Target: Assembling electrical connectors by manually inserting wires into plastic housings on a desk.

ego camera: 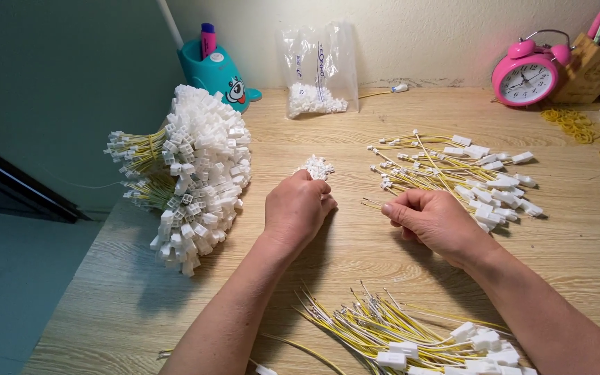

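The left hand (298, 208) is resting on the wooden tabletop (355, 132) near the middle of the view, fingers curled down over the near edge of a small heap of white connector housings (317, 167), which is lying at its 12 o'clock; whether it is pinching one of them I cannot tell. The right hand (433, 219) is sitting at the left hand's 3 o'clock, close beside it, thumb and fingers pressed together on thin yellow wires (372, 203). Their long axis is running roughly from 3 to 9 o'clock, with the bare ends pointing toward the left hand.

A loose pile of yellow wires with white plugs (467, 170) is lying at 1 o'clock from the right hand. Another pile of wired plugs (397, 333) is lying at 6 o'clock, between the forearms. A big bundled sheaf of white connectors (199, 173) is lying at the left hand's 9 o'clock, wire ends pointing to 9 o'clock.
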